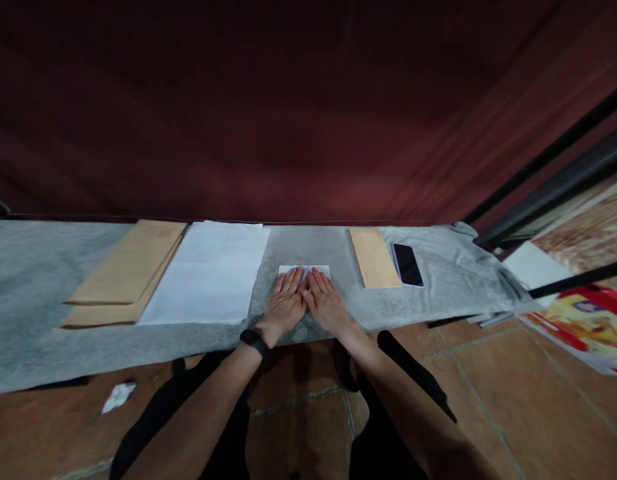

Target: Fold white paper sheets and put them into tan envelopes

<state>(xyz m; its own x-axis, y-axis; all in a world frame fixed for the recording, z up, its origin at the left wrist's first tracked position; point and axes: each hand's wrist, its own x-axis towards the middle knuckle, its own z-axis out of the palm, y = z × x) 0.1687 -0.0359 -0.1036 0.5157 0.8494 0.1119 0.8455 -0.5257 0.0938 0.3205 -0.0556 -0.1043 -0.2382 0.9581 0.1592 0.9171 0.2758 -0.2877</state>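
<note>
Looking at the head feed, I'd call this the crease-pressing step: the left hand and right hand lie palm down, side by side, on a small folded white paper. It sits mid-worktop, a bit back from the near edge. Neither grip is closed on anything. The fingers are stretched out flat and just bear down, and the thumbs touch or nearly touch.

My guess is that any next move needs a fingertip under one paper edge, since it lies flush on the grey cloth of the worktop and there's no lip to catch.

Room-wise it's decent. There's bare cloth on both sides of the paper. The stack of white sheets is near on the left, with the brown envelopes beyond it. A single brown envelope is near on the right, and a phone sits just beside that. The wrists hang over the near edge, and the left one wears a black band. The far edge meets a dark red curtain, so there isn't much reach past the paper. A paper scrap lies on the floor.
</note>
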